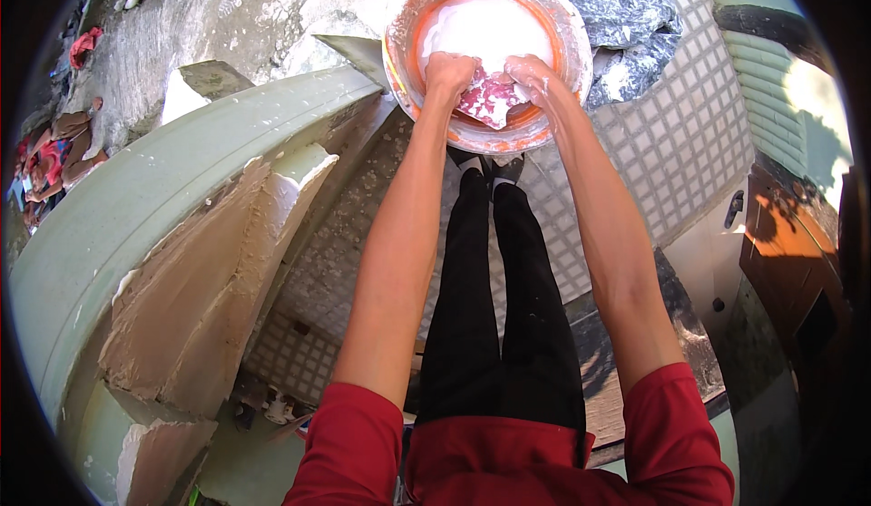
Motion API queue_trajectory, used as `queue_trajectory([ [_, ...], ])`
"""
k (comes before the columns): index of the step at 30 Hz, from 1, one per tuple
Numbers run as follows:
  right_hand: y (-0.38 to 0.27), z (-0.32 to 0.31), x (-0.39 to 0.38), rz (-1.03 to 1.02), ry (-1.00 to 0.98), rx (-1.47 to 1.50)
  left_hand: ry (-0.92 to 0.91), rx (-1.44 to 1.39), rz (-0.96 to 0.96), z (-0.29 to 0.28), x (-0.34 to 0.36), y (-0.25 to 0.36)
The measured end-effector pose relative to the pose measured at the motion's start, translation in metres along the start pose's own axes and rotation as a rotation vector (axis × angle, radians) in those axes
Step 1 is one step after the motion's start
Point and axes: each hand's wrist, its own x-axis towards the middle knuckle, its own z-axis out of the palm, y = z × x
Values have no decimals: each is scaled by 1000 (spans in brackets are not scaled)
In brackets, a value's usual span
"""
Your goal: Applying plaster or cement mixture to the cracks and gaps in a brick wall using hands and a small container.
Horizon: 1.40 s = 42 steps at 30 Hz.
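A round orange basin (581, 62) smeared with white sits on the tiled floor in front of my feet. Bright white liquid or foam (485, 30) fills much of its inside; glare hides the texture. Over the basin's near half, a red-and-white piece of wet cloth (490, 100) is bunched between my hands. My left hand (450, 72) is closed on its left side, knuckles up. On its right side my right hand (533, 74) is closed too, with white residue on the skin. The fingertips of both hands are partly hidden by the cloth and foam.
Dark grey fabric (631, 34) streaked with white lies right of the basin. A pale green curved ledge with broken plasterboard-like pieces (190, 288) stands on my left. Clothes lie in a heap (59, 161) at far left. A wooden board (635, 361) is near my right leg.
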Motion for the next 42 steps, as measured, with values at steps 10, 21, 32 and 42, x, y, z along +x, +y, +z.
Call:
queue_trajectory([
  [10, -18, 13, -23, -177, 67, -129, 190, 148, 75, -8, 43, -24],
  [21, -5, 7, -14, -189, 81, 236, -322, -294, -76, -30, 24, -9],
  [32, 5, 0, -18, -118, 58, 438, -392, -223, -117, -17, -5, 14],
  [42, 5, -3, -15, -31, 144, 370, -320, -104, -176, -5, 24, -4],
])
